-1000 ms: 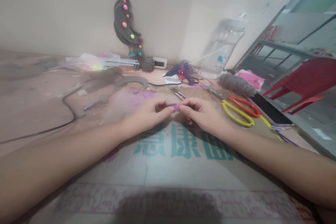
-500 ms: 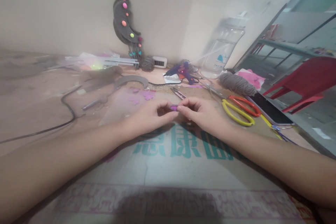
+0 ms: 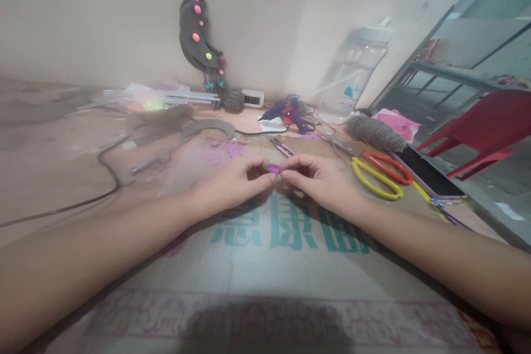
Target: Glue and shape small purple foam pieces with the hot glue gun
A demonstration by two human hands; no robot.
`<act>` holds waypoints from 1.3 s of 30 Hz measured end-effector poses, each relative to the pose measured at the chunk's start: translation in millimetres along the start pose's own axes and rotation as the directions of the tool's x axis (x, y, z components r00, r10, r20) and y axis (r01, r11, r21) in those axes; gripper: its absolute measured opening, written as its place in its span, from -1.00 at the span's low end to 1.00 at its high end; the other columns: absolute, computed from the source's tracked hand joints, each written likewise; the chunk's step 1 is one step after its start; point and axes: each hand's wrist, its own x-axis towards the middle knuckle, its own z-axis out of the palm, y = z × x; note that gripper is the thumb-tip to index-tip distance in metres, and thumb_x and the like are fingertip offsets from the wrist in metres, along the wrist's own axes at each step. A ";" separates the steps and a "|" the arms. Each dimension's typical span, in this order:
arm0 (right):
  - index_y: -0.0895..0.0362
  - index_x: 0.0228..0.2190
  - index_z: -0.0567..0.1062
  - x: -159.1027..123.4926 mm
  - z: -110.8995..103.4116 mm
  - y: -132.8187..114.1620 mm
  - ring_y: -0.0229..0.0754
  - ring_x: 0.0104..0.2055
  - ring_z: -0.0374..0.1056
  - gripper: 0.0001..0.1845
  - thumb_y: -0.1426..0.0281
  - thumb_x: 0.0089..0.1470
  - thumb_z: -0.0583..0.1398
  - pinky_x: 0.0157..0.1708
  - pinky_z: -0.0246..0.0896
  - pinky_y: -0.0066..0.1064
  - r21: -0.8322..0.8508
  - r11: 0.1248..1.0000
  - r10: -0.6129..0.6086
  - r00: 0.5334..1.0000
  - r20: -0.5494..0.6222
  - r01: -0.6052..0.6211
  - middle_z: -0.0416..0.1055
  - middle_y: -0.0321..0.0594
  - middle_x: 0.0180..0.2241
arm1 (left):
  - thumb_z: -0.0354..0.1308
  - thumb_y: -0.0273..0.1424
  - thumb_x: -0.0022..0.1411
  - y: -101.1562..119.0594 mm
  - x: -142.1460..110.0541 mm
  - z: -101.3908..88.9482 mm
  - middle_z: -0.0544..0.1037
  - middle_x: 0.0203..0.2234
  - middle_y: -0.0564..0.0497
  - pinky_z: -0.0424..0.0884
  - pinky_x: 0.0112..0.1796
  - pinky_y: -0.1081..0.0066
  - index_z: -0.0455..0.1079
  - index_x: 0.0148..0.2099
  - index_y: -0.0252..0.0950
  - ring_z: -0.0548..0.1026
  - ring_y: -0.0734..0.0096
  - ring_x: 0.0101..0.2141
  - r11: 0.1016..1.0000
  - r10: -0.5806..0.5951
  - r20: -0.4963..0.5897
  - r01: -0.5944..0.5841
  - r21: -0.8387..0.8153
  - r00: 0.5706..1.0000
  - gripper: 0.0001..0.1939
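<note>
A small purple piece [image 3: 273,168] with a darker edge is pinched between my two hands above the printed sheet [image 3: 265,276]; its exact kind is too small to make out. My left hand [image 3: 240,180] grips it from the left with thumb and fingertips. From the other side, my right hand [image 3: 317,177] has thumb and index finger closed at its right edge. Just beyond the fingers lie small thread snips [image 3: 282,147]. Flat purple cut-outs [image 3: 234,149] rest behind my left hand.
Scissors with yellow and red handles [image 3: 377,177], a phone [image 3: 433,174] and grey yarn [image 3: 375,131] lie to the right. A glue gun [image 3: 288,114] and a water bottle [image 3: 350,77] stand at the back. A black cord [image 3: 110,171] crosses the left. A grey moon ornament [image 3: 197,33] hangs on the wall.
The purple piece has tilted slightly, so more of its purple face shows between my fingertips. Both hands stay almost in place.
</note>
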 end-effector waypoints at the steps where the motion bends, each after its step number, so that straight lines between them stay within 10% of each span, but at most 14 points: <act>1: 0.17 -0.37 0.48 0.0 0.3 0.0 -0.36 -0.60 0.17 -0.82 0.29 0.05 0.22 -0.60 0.09 -0.49 -0.009 1.000 -0.001 1.000 -0.007 0.001 0.30 -0.39 -0.60 | 0.07 -0.31 0.20 0.0 0.0 0.0 0.48 -0.54 0.06 0.32 -0.42 0.44 0.37 -0.41 -0.31 0.41 0.44 -0.48 1.000 -0.001 -0.002 0.001 0.000 1.000 -0.80; 39: 0.14 -0.41 0.45 0.0 -0.1 0.5 -0.38 -0.64 0.09 -0.72 0.16 0.09 0.20 -0.62 0.01 -0.49 0.022 0.999 0.023 1.000 0.007 -0.023 0.23 -0.43 -0.64 | 0.05 -0.21 0.28 -1.2 1.0 -1.3 0.43 -0.53 0.07 0.25 -0.43 0.45 0.38 -0.38 -0.31 0.35 0.46 -0.47 1.000 0.012 -0.025 -0.012 -0.007 1.000 -0.71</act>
